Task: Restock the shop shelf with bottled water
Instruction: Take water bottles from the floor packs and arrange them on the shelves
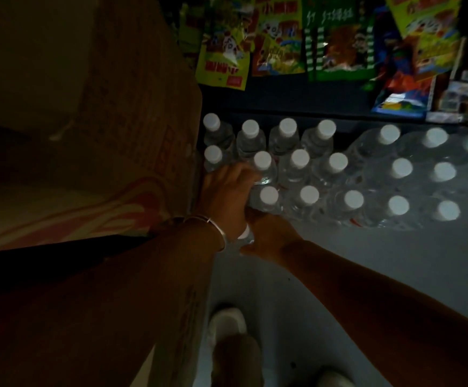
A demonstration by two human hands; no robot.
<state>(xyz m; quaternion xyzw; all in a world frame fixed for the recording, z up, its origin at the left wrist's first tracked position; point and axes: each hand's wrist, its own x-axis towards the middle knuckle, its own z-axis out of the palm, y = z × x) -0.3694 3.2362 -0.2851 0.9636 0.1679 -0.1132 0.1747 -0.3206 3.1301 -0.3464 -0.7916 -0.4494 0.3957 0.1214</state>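
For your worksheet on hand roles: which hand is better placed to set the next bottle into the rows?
Probably the right hand: it grips a clear white-capped plastic bottle; the left hand rests among standing bottles.

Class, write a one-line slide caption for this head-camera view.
Both hands, left hand and right hand, reach among white-capped water bottles beside a cardboard box.

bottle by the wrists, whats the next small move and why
Probably slide the bottle forward, upright, into the gap at the front left of the standing bottles. The right hand grips it low, and the left hand rests against the neighbouring bottles, seemingly steadying them.
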